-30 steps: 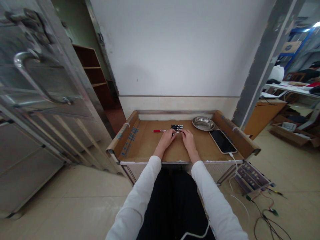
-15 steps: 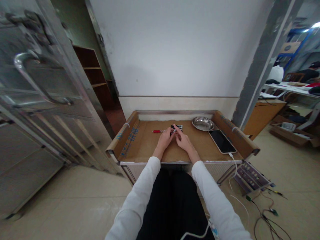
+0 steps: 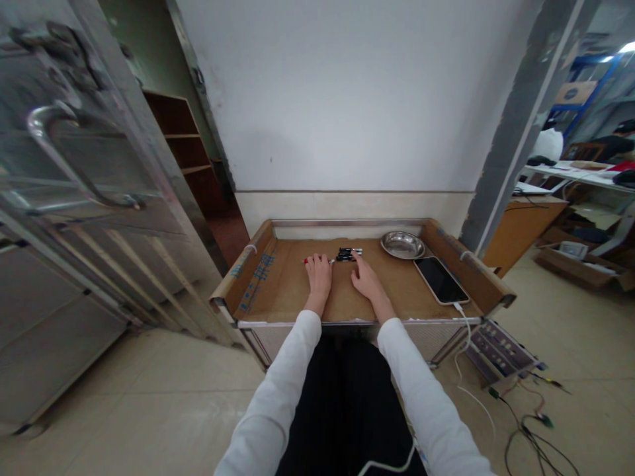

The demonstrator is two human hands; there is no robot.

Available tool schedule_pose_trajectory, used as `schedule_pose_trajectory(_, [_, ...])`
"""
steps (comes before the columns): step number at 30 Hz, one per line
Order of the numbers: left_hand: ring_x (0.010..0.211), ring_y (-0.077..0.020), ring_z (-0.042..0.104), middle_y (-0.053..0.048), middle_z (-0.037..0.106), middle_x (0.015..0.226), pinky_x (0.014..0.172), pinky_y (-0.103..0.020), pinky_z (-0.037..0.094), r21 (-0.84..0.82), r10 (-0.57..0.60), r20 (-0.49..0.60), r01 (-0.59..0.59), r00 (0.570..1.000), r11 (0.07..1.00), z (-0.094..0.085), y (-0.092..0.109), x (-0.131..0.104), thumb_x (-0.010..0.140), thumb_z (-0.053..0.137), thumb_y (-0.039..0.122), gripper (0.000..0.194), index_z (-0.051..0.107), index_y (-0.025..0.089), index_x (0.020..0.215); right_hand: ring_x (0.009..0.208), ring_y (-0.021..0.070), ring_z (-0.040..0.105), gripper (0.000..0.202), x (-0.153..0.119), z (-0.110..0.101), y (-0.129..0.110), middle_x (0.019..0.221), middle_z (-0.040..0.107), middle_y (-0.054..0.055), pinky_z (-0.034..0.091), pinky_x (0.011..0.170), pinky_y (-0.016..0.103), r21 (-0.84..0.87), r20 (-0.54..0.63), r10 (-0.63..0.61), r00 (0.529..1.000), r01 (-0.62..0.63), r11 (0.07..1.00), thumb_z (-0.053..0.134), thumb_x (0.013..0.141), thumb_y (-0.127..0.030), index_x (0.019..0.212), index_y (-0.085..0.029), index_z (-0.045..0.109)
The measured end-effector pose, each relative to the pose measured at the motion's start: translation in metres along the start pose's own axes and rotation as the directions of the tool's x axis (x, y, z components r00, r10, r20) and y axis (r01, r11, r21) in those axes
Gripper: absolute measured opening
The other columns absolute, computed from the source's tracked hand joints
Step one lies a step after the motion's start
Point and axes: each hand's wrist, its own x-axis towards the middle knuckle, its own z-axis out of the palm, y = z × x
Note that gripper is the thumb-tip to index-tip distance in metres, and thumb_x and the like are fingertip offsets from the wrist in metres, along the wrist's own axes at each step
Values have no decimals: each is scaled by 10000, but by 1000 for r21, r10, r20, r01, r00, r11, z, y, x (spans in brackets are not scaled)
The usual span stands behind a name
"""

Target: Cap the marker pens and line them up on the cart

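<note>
My left hand (image 3: 319, 279) is over a thin red-and-silver stick (image 3: 305, 260), possibly a pen or small screwdriver. Its fingers curl down around the stick, hiding most of its length. A red end shows at the left and a silvery end at the right. Several black pen-like sticks with silvery parts (image 3: 343, 254) lie side by side a little further right. The index finger of my right hand (image 3: 368, 280) stretches to their right end, seemingly touching them. That hand's other fingers are loosely bent, and nothing shows in its grasp.
Cardboard (image 3: 282, 297) lines the cart top, with raised side walls. A round metal dish (image 3: 402, 245) stands at the back right. Before it lies a phone (image 3: 440, 280) with a white cable (image 3: 464, 324) running over the front edge. A wall (image 3: 347, 119) rises behind.
My hands have separated. The left has moved left from the black sticks onto the red-and-silver stick; the right has shifted slightly right, baring the black sticks.
</note>
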Motion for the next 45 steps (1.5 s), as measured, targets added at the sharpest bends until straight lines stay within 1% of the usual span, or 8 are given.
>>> schedule_pose_trajectory(3, [1052,-306,511,-176,546,1067,916,-480,409,-22,-16,-6,16,1000,1000,4,-1,1,915,390,202,171,544,139,952,1299,199,424,551,1,3,4,1380,473,147,328,1112,404,-29,2,-6,1000,6,1000,396,785,-81,1332,-117,459])
schedule_pose_trajectory(8, [986,-250,556,-169,524,1074,855,-386,462,-45,46,-6,-46,999,998,12,-5,4,911,370,162,183,522,115,1001,1276,192,442,446,2,3,6,1336,514,144,327,1111,401,-69,7,9,1000,-8,998,385,819,-105,1228,-127,563])
schedule_pose_trajectory(22, [1004,-239,531,-143,535,997,887,-387,443,-65,79,-12,-80,997,995,15,-6,3,873,389,117,141,516,125,934,1334,218,356,429,-1,4,4,1406,441,87,310,1114,445,-152,23,1,1000,3,988,465,839,-153,1248,-229,568])
schedule_pose_trajectory(32, [999,-270,536,-173,534,1011,889,-403,435,-51,35,7,-35,999,998,7,-1,1,852,394,100,175,525,94,969,1279,236,392,356,0,0,1,1350,481,105,332,1083,440,-178,21,1,1000,3,984,457,837,-168,1155,-195,615])
schedule_pose_trajectory(36, [1009,-254,530,-145,533,1032,900,-398,442,-113,162,25,-158,987,981,6,-1,2,825,420,83,208,523,120,1002,1237,266,415,385,0,-2,0,1316,496,141,351,1052,446,-215,11,50,999,-46,975,448,833,-158,1194,-147,581])
schedule_pose_trajectory(40, [1021,-228,524,-115,534,1063,951,-386,423,-196,370,98,-347,924,917,9,-1,2,826,449,101,234,545,150,1034,1227,280,410,407,0,-4,-2,1328,484,161,344,1036,447,-246,-12,114,993,-114,963,428,829,-120,1214,-124,560])
schedule_pose_trajectory(42, [1025,-229,522,-109,537,1071,960,-400,416,-202,414,135,-384,900,901,10,-1,2,843,463,135,214,563,160,1031,1214,271,416,407,0,-4,-4,1336,480,146,344,1024,436,-262,-20,131,991,-132,956,430,829,-113,1214,-144,560])
schedule_pose_trajectory(45, [1025,-225,522,-93,552,1048,963,-404,410,-202,414,169,-380,894,903,13,-2,3,862,479,174,167,587,173,990,1172,254,432,354,0,-6,-7,1304,503,132,355,992,401,-323,-23,141,990,-141,936,434,841,-131,1160,-149,587])
